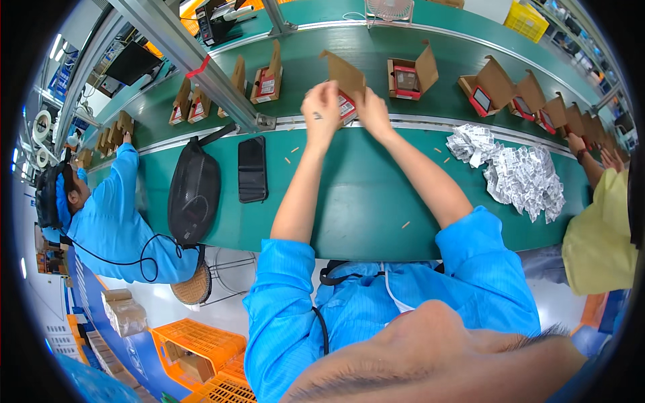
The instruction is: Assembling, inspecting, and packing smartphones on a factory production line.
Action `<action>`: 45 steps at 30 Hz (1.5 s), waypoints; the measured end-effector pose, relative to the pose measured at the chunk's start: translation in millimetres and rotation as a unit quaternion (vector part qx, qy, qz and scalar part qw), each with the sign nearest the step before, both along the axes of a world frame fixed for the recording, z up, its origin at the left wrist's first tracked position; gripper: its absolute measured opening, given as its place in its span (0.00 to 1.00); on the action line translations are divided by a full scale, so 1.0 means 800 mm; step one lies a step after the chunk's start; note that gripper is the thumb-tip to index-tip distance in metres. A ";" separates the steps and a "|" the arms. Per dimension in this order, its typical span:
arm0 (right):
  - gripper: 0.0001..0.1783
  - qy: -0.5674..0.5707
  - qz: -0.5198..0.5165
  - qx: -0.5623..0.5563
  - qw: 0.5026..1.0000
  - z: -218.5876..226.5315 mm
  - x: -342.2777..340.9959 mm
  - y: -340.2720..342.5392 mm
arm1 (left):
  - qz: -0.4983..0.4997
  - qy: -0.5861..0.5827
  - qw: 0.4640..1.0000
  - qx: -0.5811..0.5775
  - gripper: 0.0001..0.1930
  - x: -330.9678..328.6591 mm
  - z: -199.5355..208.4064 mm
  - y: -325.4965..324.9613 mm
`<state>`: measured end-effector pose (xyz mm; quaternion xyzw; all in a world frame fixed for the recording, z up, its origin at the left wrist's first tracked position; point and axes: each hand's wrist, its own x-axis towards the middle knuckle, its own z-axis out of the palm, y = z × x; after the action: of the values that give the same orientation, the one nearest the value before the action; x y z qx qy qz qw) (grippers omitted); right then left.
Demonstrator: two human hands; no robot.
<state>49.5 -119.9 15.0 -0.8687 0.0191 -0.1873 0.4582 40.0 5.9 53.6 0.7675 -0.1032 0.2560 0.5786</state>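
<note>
Has an open box (pixel 345 75) at the near edge of the belt (pixel 463 47), between left hand (pixel 320 107) and right hand (pixel 373 111). Touches it from both sides, left fingers curled together; cannot tell whether either hand clamps it. Has more open boxes (pixel 425 67) along the belt to left and right, and a slanting post (pixel 195 60) to the left, passing in front of one of them. Has a black bag (pixel 193 195) and a black case (pixel 252 168) near each other on the left, a heap of white packets (pixel 527 178) on the right. Shares the line with a blue-clad person (pixel 107 215) on the left, a yellow-green sleeve (pixel 598 228) on the right.

Covers much of the box's lower part with both hands, leaving a bit of red item (pixel 347 107) visible. Cannot make out the left fingertips, nor the contents of the farthest boxes.

Works over a smooth green table (pixel 376 201), with a few small brown bits (pixel 406 224) on it. Has orange crates (pixel 195 342) and a stool (pixel 193 285) below left, a fan (pixel 390 12) beyond the belt.
</note>
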 end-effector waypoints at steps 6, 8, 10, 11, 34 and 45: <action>0.08 -0.198 0.087 -0.205 0.955 0.034 -0.035 0.005 | -0.133 0.284 0.857 -0.409 0.22 -0.009 -0.054 0.027; 0.12 -0.337 0.098 -0.295 0.889 0.040 -0.052 0.018 | -0.209 0.241 0.842 -0.435 0.25 -0.016 -0.060 0.014; 0.12 -0.421 0.105 -0.341 0.834 0.042 -0.065 0.038 | -0.276 0.124 0.794 -0.528 0.25 -0.010 -0.090 0.028; 0.12 -0.422 0.105 -0.333 0.837 0.042 -0.067 0.039 | -0.297 0.094 0.794 -0.523 0.25 -0.008 -0.095 0.030; 0.09 -0.354 0.167 -0.340 0.855 0.023 -0.095 -0.011 | -0.107 0.254 0.874 -0.399 0.29 -0.042 -0.066 0.005; 0.10 -0.294 0.173 -0.490 0.802 0.009 -0.111 -0.011 | -0.061 0.247 0.889 -0.382 0.27 -0.052 -0.062 -0.005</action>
<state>-39.5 -128.7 22.3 -0.8694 -0.3616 -0.3360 -0.0204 -2.0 1.6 3.7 0.5179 0.1022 0.0425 0.8482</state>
